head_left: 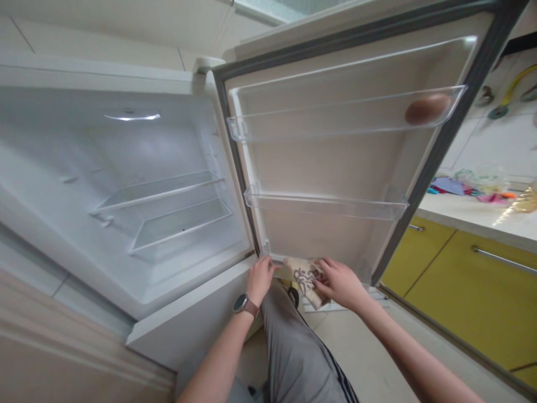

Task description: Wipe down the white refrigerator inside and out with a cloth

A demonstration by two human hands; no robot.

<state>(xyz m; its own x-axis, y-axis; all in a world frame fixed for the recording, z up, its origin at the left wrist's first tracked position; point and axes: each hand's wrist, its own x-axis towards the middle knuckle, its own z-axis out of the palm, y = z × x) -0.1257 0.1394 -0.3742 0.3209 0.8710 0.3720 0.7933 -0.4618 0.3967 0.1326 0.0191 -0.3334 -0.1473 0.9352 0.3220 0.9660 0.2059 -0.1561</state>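
Observation:
My right hand [340, 282] is closed on a cream cloth [306, 282] with a dark printed pattern, at the bottom of the open fridge door [323, 162]. My left hand [260, 275], with a watch [240, 303] on its wrist, has its fingers curled at the door's lower hinge-side corner. They close at the left end of the lowest clear door shelf [267, 248]; most of that shelf is hidden behind the hands and cloth. Higher up, the door carries a middle clear shelf [327, 207] and a top clear shelf [327, 120].
To the left stands the lit fridge interior [146, 145] with glass shelves [180, 224]. A blurred brownish round object [427, 108] sits in the top door shelf. Right of the door are yellow cabinets [482, 296] and a white counter [465, 210] with colourful items. My leg [293, 341] is below.

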